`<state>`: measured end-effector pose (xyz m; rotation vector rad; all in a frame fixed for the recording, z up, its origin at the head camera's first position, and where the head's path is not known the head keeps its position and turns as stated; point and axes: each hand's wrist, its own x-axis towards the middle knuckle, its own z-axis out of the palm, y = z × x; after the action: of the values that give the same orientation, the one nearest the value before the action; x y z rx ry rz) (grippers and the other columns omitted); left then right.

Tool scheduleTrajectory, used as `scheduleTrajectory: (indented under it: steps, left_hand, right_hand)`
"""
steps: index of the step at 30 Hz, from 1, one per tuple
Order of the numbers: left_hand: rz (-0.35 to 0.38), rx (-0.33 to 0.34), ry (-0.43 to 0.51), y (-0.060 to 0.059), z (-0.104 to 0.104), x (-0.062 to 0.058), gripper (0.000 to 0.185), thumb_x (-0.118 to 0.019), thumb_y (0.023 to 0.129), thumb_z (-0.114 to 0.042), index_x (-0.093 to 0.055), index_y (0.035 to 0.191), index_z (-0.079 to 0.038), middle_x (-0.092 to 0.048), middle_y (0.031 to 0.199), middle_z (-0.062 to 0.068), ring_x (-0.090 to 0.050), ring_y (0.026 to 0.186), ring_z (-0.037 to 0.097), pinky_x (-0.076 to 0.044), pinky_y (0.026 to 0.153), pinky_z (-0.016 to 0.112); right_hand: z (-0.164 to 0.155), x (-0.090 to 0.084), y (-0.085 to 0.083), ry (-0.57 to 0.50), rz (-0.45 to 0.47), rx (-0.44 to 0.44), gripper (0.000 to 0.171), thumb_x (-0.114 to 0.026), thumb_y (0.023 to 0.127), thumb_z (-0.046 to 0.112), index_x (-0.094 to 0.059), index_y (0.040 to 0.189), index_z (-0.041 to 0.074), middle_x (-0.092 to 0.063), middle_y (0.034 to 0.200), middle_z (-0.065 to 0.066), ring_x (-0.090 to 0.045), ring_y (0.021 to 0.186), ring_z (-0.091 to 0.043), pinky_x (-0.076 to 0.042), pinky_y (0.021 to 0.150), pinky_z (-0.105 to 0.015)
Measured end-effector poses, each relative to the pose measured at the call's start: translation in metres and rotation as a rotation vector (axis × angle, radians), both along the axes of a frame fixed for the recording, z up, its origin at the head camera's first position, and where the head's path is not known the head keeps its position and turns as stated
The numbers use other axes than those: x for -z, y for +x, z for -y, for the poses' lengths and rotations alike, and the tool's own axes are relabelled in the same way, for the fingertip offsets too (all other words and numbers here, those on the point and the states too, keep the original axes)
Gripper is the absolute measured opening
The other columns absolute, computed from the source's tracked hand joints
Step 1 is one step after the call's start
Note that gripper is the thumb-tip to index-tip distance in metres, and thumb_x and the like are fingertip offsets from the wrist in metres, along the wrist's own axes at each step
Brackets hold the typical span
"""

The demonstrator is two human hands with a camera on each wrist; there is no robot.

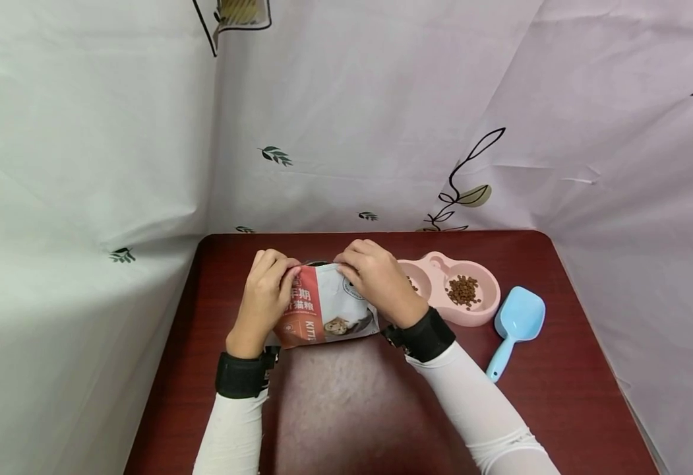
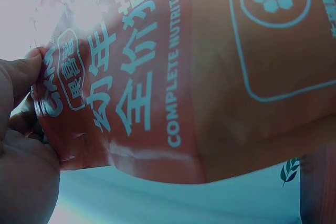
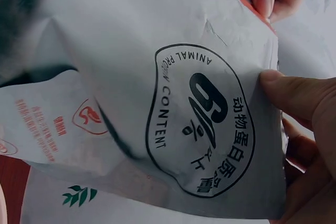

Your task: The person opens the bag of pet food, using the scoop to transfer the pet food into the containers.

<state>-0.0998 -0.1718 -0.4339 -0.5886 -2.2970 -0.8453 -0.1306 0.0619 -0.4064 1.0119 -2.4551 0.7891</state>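
A cat food bag point(image 1: 330, 310), orange-red on one side and white on the other, is held up in front of the person. Its printed face, with a cat picture, looks toward the head camera. My left hand point(image 1: 265, 293) pinches the far edge at the orange end, the thumb point(image 2: 23, 69) on the printed side. Gripping that same edge farther right is my right hand point(image 1: 382, 280), its thumb point(image 3: 289, 90) lying on the white face and its other fingers behind. What lies inside the bag is hidden.
Right of the bag, a pink double bowl point(image 1: 467, 318) has brown kibble point(image 1: 462, 290) in both hollows; the right hand partly covers it. A light-blue scoop point(image 1: 521, 315) lies farther right on the dark red table point(image 1: 566, 396). Pale patterned cloth point(image 1: 352, 132) hangs behind and beside the table.
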Motion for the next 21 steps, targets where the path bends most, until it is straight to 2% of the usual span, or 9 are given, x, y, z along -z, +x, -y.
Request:
scheduleTrajectory:
  steps: [5,9,21]
  left_hand:
    - [0.002,0.005,0.002,0.0006,-0.0018,-0.0023,0.007,-0.068,0.097,-0.003,-0.073,0.097,0.002,-0.059,0.090,0.012,-0.052,0.089,0.030,-0.045,0.079,0.036]
    - [0.006,0.000,0.000,0.0013,-0.0018,-0.0027,0.007,-0.069,0.096,-0.003,-0.073,0.097,0.002,-0.059,0.091,0.013,-0.052,0.089,0.031,-0.045,0.079,0.036]
    - [0.010,-0.005,-0.001,0.0018,-0.0011,-0.0029,0.004,-0.070,0.095,-0.001,-0.074,0.096,0.001,-0.060,0.091,0.012,-0.053,0.089,0.030,-0.046,0.078,0.036]
  right_hand:
    - [0.0029,-0.0014,0.0016,0.055,-0.039,0.005,0.015,-0.073,0.097,0.019,-0.077,0.108,0.010,-0.071,0.103,-0.003,-0.064,0.099,-0.021,-0.055,0.088,-0.034]
    - [0.0068,-0.0007,0.0026,0.034,-0.049,-0.012,0.015,-0.071,0.098,0.016,-0.076,0.109,0.007,-0.071,0.105,-0.005,-0.064,0.101,-0.022,-0.054,0.091,-0.034]
    - [0.0086,0.0048,0.0006,-0.022,-0.082,-0.035,0.008,-0.071,0.097,0.014,-0.076,0.099,0.008,-0.067,0.094,-0.002,-0.062,0.091,-0.019,-0.054,0.085,-0.031]
